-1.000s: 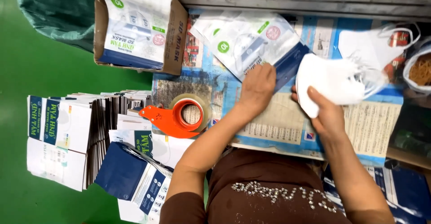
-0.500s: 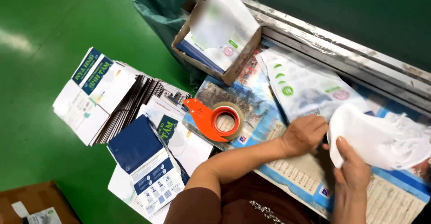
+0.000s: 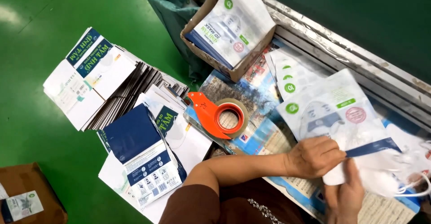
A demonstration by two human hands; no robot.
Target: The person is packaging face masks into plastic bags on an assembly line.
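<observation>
White mask material [image 3: 386, 170] bunches in my right hand [image 3: 343, 195], whose fingers curl around its lower edge and press it toward the mouth of a clear printed pouch [image 3: 336, 112]. My left hand [image 3: 314, 156] pinches that pouch at its open blue-striped end, thumb and fingers pressed together on the flap, so both hands meet at the pouch's lower edge. The mask's ear loops trail off to the right of the pouch. The pouch lies on the surface [image 3: 256, 134], which is covered with printed paper sheets. Just above and left of the pouch, a few more empty pouches [image 3: 292, 73] are fanned out, partly under it. Well left of the pouch sits an orange tape dispenser [image 3: 220, 114] with its brown roll. Further up from the pouch, a cardboard box [image 3: 211, 49] holds filled pouches standing tilted. Far left of the pouch, past the dispenser, flat folded cartons [image 3: 103, 85] in blue and white lie stacked and spread over the green floor [image 3: 54, 161], and another open carton sheet [image 3: 148, 156] lies nearer my left elbow.
</observation>
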